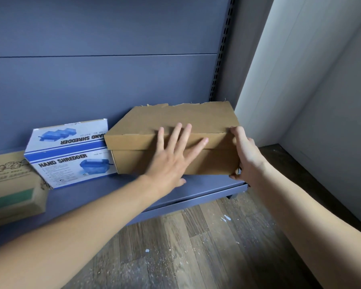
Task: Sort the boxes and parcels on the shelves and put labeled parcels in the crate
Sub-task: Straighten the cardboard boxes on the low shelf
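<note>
Head view, and the sorting looks early: the brown box (175, 119) sits at the shelf's (113, 195) right end, left hand (171, 161) flat against its front, right hand (246, 155) clasping its end, no crate in sight.

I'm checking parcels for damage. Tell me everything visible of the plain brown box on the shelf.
The plain brown box is unprinted cardboard with an overlapping lid whose rear edge is torn. No label shows. It sits level at the right end of the blue shelf, beside the shredder box. The left hand presses flat on its front; the right hand grips its right end.
</note>
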Available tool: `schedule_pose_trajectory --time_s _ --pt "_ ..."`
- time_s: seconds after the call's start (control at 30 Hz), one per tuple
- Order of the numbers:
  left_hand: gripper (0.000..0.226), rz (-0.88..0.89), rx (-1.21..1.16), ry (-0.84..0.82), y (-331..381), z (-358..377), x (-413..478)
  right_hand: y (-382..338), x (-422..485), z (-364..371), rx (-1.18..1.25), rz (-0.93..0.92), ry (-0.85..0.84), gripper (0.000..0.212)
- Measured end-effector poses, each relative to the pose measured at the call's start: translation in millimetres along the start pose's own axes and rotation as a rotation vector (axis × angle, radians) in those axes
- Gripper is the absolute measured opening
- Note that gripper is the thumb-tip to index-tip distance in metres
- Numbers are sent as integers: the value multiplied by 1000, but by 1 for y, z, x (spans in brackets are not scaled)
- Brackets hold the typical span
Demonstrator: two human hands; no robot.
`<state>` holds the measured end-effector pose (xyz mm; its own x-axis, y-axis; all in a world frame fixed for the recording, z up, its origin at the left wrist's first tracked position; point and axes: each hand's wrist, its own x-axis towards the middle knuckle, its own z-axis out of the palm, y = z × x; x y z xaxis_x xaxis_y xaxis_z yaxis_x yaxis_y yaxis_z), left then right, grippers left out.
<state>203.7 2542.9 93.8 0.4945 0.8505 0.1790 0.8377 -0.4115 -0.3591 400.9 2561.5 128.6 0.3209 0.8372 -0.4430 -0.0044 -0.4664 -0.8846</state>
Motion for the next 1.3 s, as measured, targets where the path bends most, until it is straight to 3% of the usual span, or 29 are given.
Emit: schedule_pose_trajectory --time_s 0.3,0.57,0.8,0.93,1.1,1.3 --pt "139 57 85 220 23 -2 19 5 -18 2 3 -11 -32 65" --pt "141 120 27 342 -3 -7 17 6 0 -10 84 -3 -150 45" --pt "130 358 -68 437 -35 -16 8 11 23 -28 241 66 -104 69" --pt "121 404 -161 447 -55 -18 4 10 25 -37 208 62 -69 107" --pt "113 439 -225 441 -73 -10 -8 6 22 -44 151 -14 -163 83" --pt "114 378 -241 412 -81 -7 -16 2 17 -35 54 -17 -174 88"
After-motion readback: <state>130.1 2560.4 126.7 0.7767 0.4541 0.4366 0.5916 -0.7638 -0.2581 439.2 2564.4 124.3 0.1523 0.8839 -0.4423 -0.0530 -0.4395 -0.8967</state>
